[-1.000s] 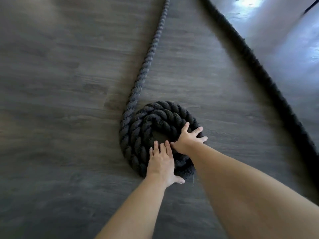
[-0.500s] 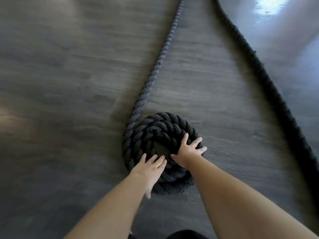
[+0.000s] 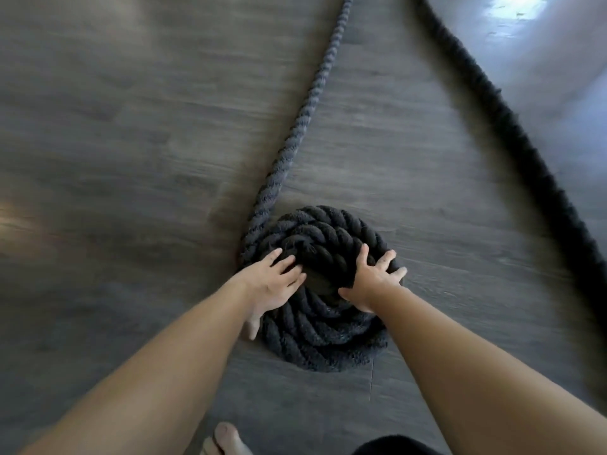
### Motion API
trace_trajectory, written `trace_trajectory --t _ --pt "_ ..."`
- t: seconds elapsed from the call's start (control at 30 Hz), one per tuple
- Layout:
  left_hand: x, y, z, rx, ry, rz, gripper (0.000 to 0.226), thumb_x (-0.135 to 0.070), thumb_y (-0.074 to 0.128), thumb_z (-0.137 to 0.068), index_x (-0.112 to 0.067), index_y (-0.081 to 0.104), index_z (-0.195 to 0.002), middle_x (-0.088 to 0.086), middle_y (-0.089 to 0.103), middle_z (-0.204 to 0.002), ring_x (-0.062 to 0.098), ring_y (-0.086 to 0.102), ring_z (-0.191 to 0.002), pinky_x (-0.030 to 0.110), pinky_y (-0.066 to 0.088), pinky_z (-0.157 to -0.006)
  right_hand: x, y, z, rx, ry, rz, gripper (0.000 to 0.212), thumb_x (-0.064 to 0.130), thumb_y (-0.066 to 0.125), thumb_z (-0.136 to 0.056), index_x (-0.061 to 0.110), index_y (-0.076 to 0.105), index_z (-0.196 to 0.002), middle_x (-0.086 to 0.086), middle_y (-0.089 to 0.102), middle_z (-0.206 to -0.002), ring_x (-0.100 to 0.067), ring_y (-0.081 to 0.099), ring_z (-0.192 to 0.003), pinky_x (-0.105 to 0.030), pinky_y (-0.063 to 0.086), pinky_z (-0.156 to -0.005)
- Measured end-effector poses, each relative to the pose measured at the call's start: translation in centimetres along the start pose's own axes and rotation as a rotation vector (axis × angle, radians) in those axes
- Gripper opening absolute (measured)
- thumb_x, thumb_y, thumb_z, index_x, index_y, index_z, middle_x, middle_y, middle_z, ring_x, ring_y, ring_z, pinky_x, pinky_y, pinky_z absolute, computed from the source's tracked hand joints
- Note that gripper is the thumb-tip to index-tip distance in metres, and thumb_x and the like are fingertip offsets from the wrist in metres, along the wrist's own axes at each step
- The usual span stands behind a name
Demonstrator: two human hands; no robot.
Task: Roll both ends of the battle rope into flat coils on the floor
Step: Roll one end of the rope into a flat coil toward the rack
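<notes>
A flat coil (image 3: 323,333) of thick black battle rope lies on the floor in front of me. Its free length (image 3: 300,123) leaves the coil's left side and runs away toward the top. My left hand (image 3: 271,284) rests on the coil's left part with fingers spread and straight. On the coil's right rim, my right hand (image 3: 372,279) presses with spread fingers. The other run of rope (image 3: 512,136) lies uncoiled on the right, from the top toward the lower right edge.
Dark grey wood-look floor (image 3: 131,159) spreads on all sides. A bright window reflection (image 3: 522,8) shows at the top right. My bare toes (image 3: 225,440) show at the bottom edge, near the coil.
My left hand has slid from the coil's near edge round to its left side. The right hand has stayed on the right rim. The view has shifted a little.
</notes>
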State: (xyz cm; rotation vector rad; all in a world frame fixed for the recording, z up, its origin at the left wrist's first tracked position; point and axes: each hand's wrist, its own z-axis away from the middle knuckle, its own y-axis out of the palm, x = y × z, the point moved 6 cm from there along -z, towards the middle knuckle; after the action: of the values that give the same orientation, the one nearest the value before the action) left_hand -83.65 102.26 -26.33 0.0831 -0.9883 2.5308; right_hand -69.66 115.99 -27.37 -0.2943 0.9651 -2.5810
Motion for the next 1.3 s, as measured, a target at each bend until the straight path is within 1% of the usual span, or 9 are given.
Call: trace_trajectory --t 0.2,0.4,0.6,0.8,0.93,1.07,1.13,1.23,1.3 --pt "0.4 0.0 0.2 -0.013 0.034 0.003 0.141 -0.075 0.072 -0.069 0.000 -0.009 -0.157 0.018 -0.004 -0.167 0.040 -0.005 -0.153 0.066 0.010 -0.119 -0.6 -0.5 -0.1 -0.035 -0.041 -0.068 0.112 0.058 0.064 -0.089 0.032 -0.025 -0.153 -0.017 -0.028 -0.160 -0.052 -0.012 -0.146 -0.067 0.025 -0.111" --pt "0.7 0.0 0.2 -0.009 0.024 0.046 0.138 -0.078 0.068 -0.070 -0.004 -0.008 -0.158 0.015 -0.006 -0.168 0.038 -0.008 -0.153 0.068 0.007 -0.118 -1.5 -1.5 0.4 -0.071 -0.024 -0.130 0.109 0.053 0.064 -0.090 0.026 -0.020 -0.155 -0.013 -0.022 -0.163 -0.044 -0.011 -0.149 -0.066 0.024 -0.113" --pt "0.9 -1.1 -0.3 -0.044 0.007 0.033 0.138 -0.086 0.058 -0.071 0.001 -0.004 -0.157 0.018 -0.001 -0.167 0.041 0.000 -0.153 0.071 0.017 -0.115 -1.4 -0.5 2.3 -0.060 0.180 -0.293 0.112 0.060 0.060 -0.090 0.008 -0.015 -0.155 -0.022 -0.022 -0.160 -0.051 -0.004 -0.147 -0.062 0.020 -0.114" --pt "1.1 -2.3 -1.7 -0.075 -0.060 0.010 0.141 -0.092 0.048 -0.069 0.010 0.001 -0.154 0.028 0.008 -0.163 0.050 0.013 -0.149 0.073 0.032 -0.106 0.1 0.3 1.1 -0.062 0.140 -0.258 0.123 0.078 0.053 -0.081 0.007 -0.014 -0.155 -0.022 -0.027 -0.159 -0.047 -0.016 -0.146 -0.067 0.018 -0.113" --pt "1.8 -2.8 -2.9 -0.084 -0.116 0.102 0.139 -0.093 0.047 -0.071 0.008 0.001 -0.155 0.027 0.006 -0.163 0.051 0.011 -0.149 0.075 0.029 -0.105 1.0 -1.8 -0.9 -0.093 0.148 -0.247 0.126 0.089 0.040 -0.076 0.008 -0.014 -0.155 -0.019 -0.030 -0.159 -0.045 -0.022 -0.146 -0.073 0.014 -0.109" --pt "2.3 -3.1 -3.4 -0.104 -0.193 0.204 0.138 -0.093 0.051 -0.069 0.004 0.004 -0.157 0.023 0.011 -0.164 0.046 0.012 -0.150 0.072 0.017 -0.113 1.7 -3.4 -2.5 -0.106 0.146 -0.199 0.129 0.085 0.050 -0.076 0.008 -0.017 -0.155 -0.017 -0.034 -0.157 -0.044 -0.025 -0.145 -0.076 0.015 -0.108" --pt "2.8 -3.8 -3.6 -0.103 -0.220 0.264 0.139 -0.092 0.057 -0.064 0.002 0.013 -0.156 0.020 0.021 -0.160 0.044 0.017 -0.149 0.069 0.011 -0.117 1.9 -4.0 -3.2 -0.102 0.122 -0.171 0.130 0.083 0.054 -0.076 0.007 -0.017 -0.154 -0.017 -0.034 -0.157 -0.044 -0.025 -0.145 -0.077 0.016 -0.107" --pt "4.4 -5.6 -3.8 -0.148 -0.119 0.196 0.133 -0.090 0.063 -0.060 0.002 0.029 -0.150 0.018 0.036 -0.148 0.041 0.028 -0.142 0.069 0.005 -0.117 2.0 -5.0 -3.7 -0.097 0.110 -0.149 0.132 0.081 0.057 -0.075 0.007 -0.017 -0.154 -0.016 -0.033 -0.157 -0.044 -0.024 -0.145 -0.077 0.017 -0.106" --pt "6.5 -6.3 -3.7 -0.149 -0.014 0.065 0.137 -0.083 0.072 -0.058 -0.002 0.020 -0.155 0.020 0.019 -0.160 0.040 0.010 -0.151 0.068 0.001 -0.117 2.2 -5.6 -4.1 -0.101 0.102 -0.134 0.133 0.081 0.059 -0.074 0.007 -0.016 -0.155 -0.015 -0.033 -0.158 -0.043 -0.024 -0.146 -0.076 0.018 -0.107"
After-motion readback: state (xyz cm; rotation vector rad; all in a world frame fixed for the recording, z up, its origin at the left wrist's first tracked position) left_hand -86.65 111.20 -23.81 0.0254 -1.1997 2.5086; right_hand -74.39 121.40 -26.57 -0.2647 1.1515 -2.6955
